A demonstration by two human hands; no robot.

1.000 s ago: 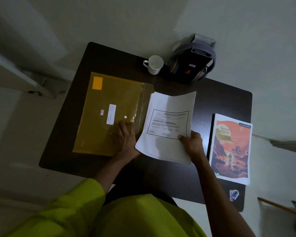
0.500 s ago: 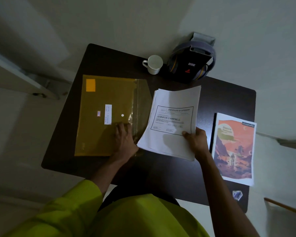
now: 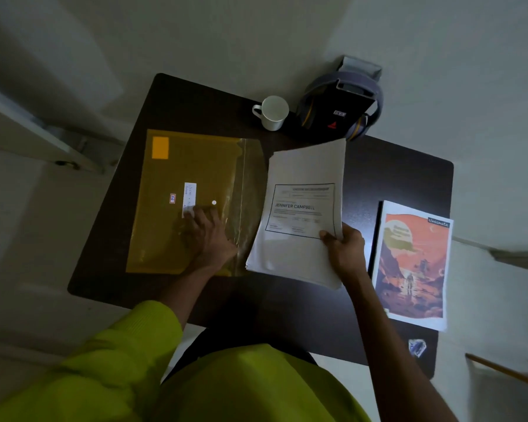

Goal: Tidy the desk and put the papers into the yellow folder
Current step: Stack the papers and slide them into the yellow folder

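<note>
Sliding further onto the translucent yellow plastic folder (image 3: 192, 190), my left hand (image 3: 206, 236) lies fingers-spread, while beside it my right hand (image 3: 345, 251) pinches the white paper stack (image 3: 299, 220).

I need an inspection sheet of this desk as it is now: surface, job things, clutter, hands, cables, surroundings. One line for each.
Surface: dark desk, partly covered.
Job's things: yellow folder lies flat at the left, its flap open toward the papers; stack of papers, a certificate on top, is outside the folder beside its open edge.
Clutter: white mug, headphones around a black box, illustrated notebook, small wrapper.
Hands: left hand presses flat on the folder; right hand grips the papers' near right corner.
Cables: nothing seen.
Surroundings: pale floor; dim light.
</note>
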